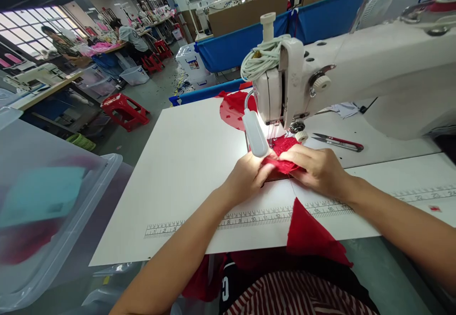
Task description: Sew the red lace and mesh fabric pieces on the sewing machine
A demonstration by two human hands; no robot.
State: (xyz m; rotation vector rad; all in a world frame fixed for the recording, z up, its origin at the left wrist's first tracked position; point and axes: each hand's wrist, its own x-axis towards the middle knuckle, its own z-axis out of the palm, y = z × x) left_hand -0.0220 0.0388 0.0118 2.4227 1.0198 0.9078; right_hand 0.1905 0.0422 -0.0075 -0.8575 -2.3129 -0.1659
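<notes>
Red lace fabric (286, 149) lies under the needle area of a white sewing machine (270, 91). My left hand (246, 175) grips its left edge, with the fingertips partly behind a small white lamp (255, 134). On the other side, my right hand (318, 167) pinches the fabric's right edge. A thread runs down from the fabric towards a red cloth piece (313, 234) that hangs over the table's front edge. Behind the needle, sheer red fabric (233, 110) spreads across the tabletop.
Thread snips (338, 142) lie right of the needle on the white table (185, 163), which has a printed ruler (252, 219) along its front. A clear plastic bin (89, 210) stands at the left. Beyond are a red stool (124, 110), blue cloth barriers (245, 34) and several people at work.
</notes>
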